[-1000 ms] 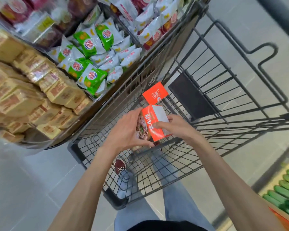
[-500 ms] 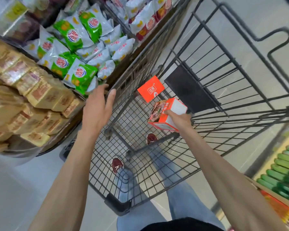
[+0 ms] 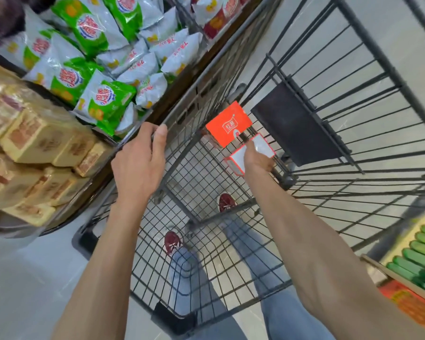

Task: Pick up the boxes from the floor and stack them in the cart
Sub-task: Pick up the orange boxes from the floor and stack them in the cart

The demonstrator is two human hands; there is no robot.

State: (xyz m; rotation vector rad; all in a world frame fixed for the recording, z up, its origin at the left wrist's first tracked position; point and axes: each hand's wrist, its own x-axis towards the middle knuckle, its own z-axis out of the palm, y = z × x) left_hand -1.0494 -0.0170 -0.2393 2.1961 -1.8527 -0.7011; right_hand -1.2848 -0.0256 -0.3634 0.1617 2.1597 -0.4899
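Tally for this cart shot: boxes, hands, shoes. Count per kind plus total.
Boxes: 2 (orange box in the cart, white-and-red box held by the right hand)
Hands: 2 (left hand grips the cart's top rail, right hand)
Shoes: 2 (red shoes, seen through the mesh)
Total: 6

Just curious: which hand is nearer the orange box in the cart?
Right. The right hand, holding a second box, is beside the orange box; the left hand grips the cart rim, farther off.
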